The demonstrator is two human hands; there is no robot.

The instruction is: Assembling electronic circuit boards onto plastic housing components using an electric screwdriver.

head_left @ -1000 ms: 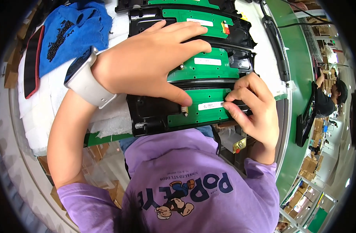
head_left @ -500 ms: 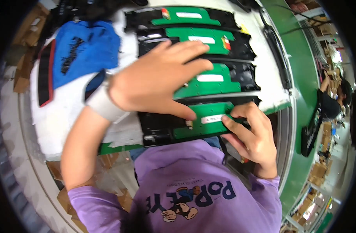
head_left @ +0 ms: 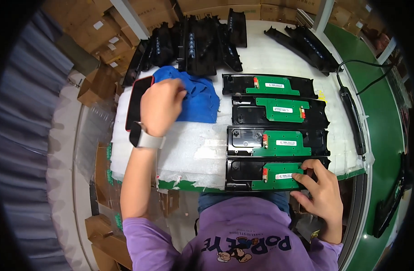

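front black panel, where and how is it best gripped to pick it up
Probably by its narrow left end, coming from the left: there the front black panel shows bare plastic beyond the green board, and white mat lies beside it. The right hand is over the right end, and the next panel sits close along the far edge.

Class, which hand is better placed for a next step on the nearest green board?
Probably the right hand: its fingers reach onto that green board, while the left hand is at the blue cloth.
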